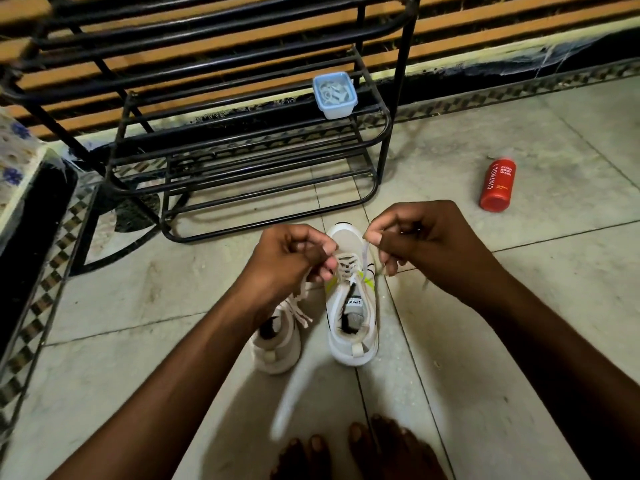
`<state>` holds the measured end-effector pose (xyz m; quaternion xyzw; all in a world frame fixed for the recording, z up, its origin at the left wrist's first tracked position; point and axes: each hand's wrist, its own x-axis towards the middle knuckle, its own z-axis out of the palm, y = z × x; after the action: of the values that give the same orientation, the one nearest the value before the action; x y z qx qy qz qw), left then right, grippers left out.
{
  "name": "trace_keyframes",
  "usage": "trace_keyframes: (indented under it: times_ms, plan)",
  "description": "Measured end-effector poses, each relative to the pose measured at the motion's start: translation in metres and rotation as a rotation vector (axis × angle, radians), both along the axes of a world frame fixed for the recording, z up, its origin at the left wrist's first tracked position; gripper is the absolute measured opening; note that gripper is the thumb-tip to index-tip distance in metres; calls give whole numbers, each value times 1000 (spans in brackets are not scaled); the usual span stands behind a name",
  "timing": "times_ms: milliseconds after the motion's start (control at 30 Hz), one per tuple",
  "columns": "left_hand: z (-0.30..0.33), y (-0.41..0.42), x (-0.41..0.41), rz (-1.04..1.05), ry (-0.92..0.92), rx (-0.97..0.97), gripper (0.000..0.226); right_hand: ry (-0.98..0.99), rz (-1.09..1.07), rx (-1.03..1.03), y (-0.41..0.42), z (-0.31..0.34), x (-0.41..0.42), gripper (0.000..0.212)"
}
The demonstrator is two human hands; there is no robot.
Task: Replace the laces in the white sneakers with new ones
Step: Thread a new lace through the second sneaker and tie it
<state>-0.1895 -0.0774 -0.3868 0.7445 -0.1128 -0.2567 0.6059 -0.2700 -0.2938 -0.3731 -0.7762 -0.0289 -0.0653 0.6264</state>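
Two white sneakers stand on the tiled floor, toes pointing away from me. The right sneaker (351,306) has yellow-green accents and a white lace (364,258) threaded through its lower eyelets. My left hand (291,258) pinches one end of that lace over the shoe's left side. My right hand (412,237) pinches the other end, lifted above the toe on the right. The left sneaker (277,344) is partly hidden under my left wrist, and a loose lace end (303,311) hangs over it.
A black metal shoe rack (242,161) stands behind the shoes, with a pale blue tub (335,95) of white laces on its shelf. A red bottle (497,185) lies on the floor at the right. My bare toes (363,452) show at the bottom edge.
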Motion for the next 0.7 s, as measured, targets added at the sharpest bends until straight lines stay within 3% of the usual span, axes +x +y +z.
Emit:
trace_keyframes:
  times_ms: [167, 333, 500, 600, 700]
  plan:
    - [31, 0, -2, 9, 172, -182, 21, 31, -35, 232, 3, 20, -5, 10]
    - [47, 2, -9, -5, 125, -256, 21, 107, -18, 451, 5, 41, -13, 32]
    - [62, 2, -16, 62, -56, -200, 6, 17, -151, 332, 13, 54, -21, 19]
    - [76, 3, -19, 35, -227, -150, 19, -97, -213, 221, 20, 65, -19, 6]
    - [94, 5, -21, 22, -329, -92, 25, -151, -274, 115, 25, 75, -12, 12]
